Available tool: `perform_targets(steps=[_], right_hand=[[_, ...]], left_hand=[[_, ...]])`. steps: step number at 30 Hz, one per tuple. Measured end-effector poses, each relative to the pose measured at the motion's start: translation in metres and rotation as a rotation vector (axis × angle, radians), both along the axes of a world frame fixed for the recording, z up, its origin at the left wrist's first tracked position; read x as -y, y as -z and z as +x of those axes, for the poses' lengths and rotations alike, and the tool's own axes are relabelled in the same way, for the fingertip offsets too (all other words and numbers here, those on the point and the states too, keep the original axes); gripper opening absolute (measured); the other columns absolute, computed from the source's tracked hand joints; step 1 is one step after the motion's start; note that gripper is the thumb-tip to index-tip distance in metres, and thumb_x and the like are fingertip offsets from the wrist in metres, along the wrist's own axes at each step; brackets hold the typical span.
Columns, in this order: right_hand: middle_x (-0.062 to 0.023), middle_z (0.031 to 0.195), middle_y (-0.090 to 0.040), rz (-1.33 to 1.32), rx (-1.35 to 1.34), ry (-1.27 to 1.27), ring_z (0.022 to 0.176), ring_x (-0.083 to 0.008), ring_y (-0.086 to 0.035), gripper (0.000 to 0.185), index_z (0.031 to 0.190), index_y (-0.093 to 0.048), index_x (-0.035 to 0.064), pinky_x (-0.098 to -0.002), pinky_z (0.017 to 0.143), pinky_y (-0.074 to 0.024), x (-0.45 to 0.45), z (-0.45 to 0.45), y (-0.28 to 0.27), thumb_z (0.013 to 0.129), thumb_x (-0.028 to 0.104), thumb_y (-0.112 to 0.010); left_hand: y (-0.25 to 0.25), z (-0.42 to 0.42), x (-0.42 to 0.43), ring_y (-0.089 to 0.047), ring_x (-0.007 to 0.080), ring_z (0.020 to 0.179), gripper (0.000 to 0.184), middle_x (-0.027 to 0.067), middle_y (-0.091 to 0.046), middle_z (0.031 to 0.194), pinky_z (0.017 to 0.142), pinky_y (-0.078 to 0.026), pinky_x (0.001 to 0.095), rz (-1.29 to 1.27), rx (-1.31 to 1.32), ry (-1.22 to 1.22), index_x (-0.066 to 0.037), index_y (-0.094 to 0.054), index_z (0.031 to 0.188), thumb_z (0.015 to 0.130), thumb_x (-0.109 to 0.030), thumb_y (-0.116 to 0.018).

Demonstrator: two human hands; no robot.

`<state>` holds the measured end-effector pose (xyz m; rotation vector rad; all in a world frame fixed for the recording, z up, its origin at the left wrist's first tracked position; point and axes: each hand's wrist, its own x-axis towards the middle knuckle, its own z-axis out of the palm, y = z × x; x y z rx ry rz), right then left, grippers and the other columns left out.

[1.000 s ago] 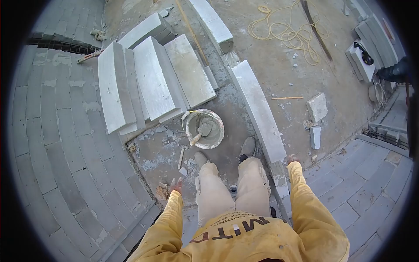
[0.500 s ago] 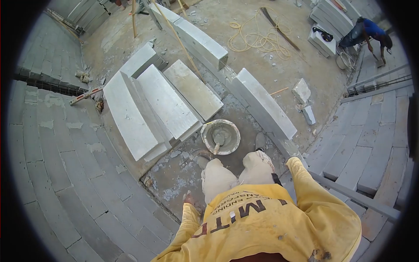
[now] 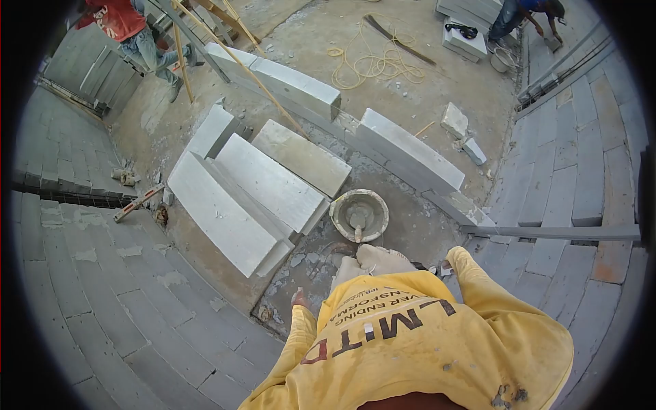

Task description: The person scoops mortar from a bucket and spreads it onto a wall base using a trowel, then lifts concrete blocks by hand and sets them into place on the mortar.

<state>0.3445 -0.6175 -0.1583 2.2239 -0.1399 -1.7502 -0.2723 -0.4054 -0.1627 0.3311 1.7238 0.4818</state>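
My left hand hangs low beside my left leg, past the yellow sleeve cuff. Its fingers look loosely stretched, and I see nothing in them. My right arm reaches down on the other side, and the cuff hides most of that hand, so its fingers cannot be made out. In front of my knees stands a round mortar bucket with grey residue on its walls. A trowel rests inside, its handle leaning toward me.
Long grey blocks lie stacked left of the bucket. A low block wall runs diagonally beyond it. A level lies at the left, and a yellow hose coils behind the wall. A person in red and one in blue are farther off.
My view has turned and shifted, so the bucket appears closer to my knees. A person in red has come into view at top left. My arms still hang at my sides.
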Motion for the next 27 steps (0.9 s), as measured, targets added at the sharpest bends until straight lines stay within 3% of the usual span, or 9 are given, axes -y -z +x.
perform_targets(steps=[3, 7, 10, 13, 14, 16, 17, 25, 27], right_hand=[[-0.0091, 0.100, -0.070, 0.087, 0.052, 0.080, 0.086, -0.0276, -0.065, 0.042, 0.106, -0.064, 0.0157, -0.0490, 0.076, -0.0505, -0.029, -0.004, -0.006, 0.092, 0.051, -0.048], [-0.0094, 0.099, -0.069, 0.160, 0.099, 0.219, 0.086, -0.0277, -0.066, 0.041, 0.108, -0.063, 0.0167, -0.0483, 0.075, -0.0520, -0.041, -0.026, -0.004, 0.090, 0.052, -0.054], [-0.0076, 0.090, -0.069, 0.183, 0.212, 0.276, 0.077, -0.0298, -0.067, 0.053, 0.088, -0.070, 0.0140, -0.0527, 0.063, -0.0491, -0.032, -0.062, 0.000, 0.084, 0.064, -0.053], [-0.0079, 0.091, -0.070, 0.059, 0.486, 0.838, 0.077, -0.0298, -0.067, 0.046, 0.085, -0.070, 0.0132, -0.0520, 0.061, -0.0480, -0.044, -0.128, -0.013, 0.086, 0.057, -0.055], [-0.0089, 0.100, -0.070, 0.141, 0.499, 0.978, 0.094, -0.0290, -0.066, 0.037, 0.090, -0.072, 0.0122, -0.0509, 0.081, -0.0494, -0.046, -0.158, -0.038, 0.085, 0.047, -0.061], [-0.0091, 0.108, -0.068, 0.101, 0.032, 0.040, 0.102, -0.0291, -0.063, 0.034, 0.098, -0.072, 0.0129, -0.0485, 0.090, -0.0466, -0.036, -0.195, 0.006, 0.084, 0.042, -0.062], [-0.0093, 0.108, -0.068, 0.079, 0.018, -0.029, 0.103, -0.0292, -0.063, 0.033, 0.099, -0.072, 0.0133, -0.0485, 0.090, -0.0464, -0.031, -0.218, 0.013, 0.084, 0.041, -0.061], [-0.0105, 0.114, -0.066, 0.004, 0.051, 0.136, 0.107, -0.0301, -0.061, 0.033, 0.106, -0.071, 0.0157, -0.0481, 0.093, -0.0447, -0.003, -0.321, -0.017, 0.086, 0.038, -0.058], [-0.0108, 0.116, -0.065, -0.015, 0.032, 0.114, 0.108, -0.0303, -0.060, 0.033, 0.108, -0.070, 0.0163, -0.0480, 0.094, -0.0442, 0.013, -0.321, -0.016, 0.086, 0.038, -0.057]], left_hand=[[-0.023, -0.001, -0.003, -0.050, 0.0316, 0.120, 0.077, 0.0191, -0.046, 0.138, 0.097, -0.044, 0.0419, -0.076, -0.021, 0.079, 0.004, -0.045, 0.133, 0.085, -0.054, -0.061], [-0.060, -0.017, -0.033, -0.048, 0.0366, 0.122, 0.082, 0.0246, -0.047, 0.136, 0.102, -0.040, 0.0416, -0.006, -0.468, 0.312, 0.003, -0.040, 0.137, 0.080, -0.049, -0.068], [-0.068, -0.043, -0.084, -0.047, 0.0380, 0.124, 0.087, 0.0280, -0.046, 0.136, 0.107, -0.036, 0.0424, 0.135, -0.825, 0.468, 0.000, -0.038, 0.140, 0.076, -0.048, -0.072], [-0.073, -0.068, -0.157, -0.040, 0.0380, 0.130, 0.089, 0.0284, -0.040, 0.140, 0.108, -0.034, 0.0445, 0.301, -0.811, 0.527, -0.003, -0.037, 0.142, 0.075, -0.050, -0.072], [-0.074, -0.076, -0.186, -0.036, 0.0387, 0.133, 0.089, 0.0279, -0.037, 0.142, 0.109, -0.033, 0.0453, 0.296, -0.847, 0.608, -0.005, -0.037, 0.143, 0.075, -0.050, -0.072], [-0.075, -0.082, -0.245, -0.029, 0.0404, 0.136, 0.091, 0.0276, -0.032, 0.145, 0.111, -0.030, 0.0471, 0.312, -0.863, 0.702, -0.010, -0.034, 0.145, 0.074, -0.053, -0.072], [-0.079, -0.084, -0.272, -0.027, 0.0415, 0.137, 0.092, 0.0278, -0.030, 0.146, 0.111, -0.028, 0.0481, 0.330, -0.847, 0.723, -0.012, -0.033, 0.146, 0.074, -0.055, -0.071], [-0.140, -0.018, -0.331, -0.008, 0.0484, 0.141, 0.111, 0.0237, -0.002, 0.156, 0.108, -0.022, 0.0628, -0.104, -0.999, 0.871, -0.021, -0.003, 0.153, 0.072, -0.080, -0.052], [-0.121, -0.024, -0.330, -0.001, 0.0514, 0.140, 0.115, 0.0217, 0.007, 0.156, 0.107, -0.021, 0.0664, -0.088, -1.002, 0.870, -0.022, 0.004, 0.152, 0.071, -0.082, -0.051]])
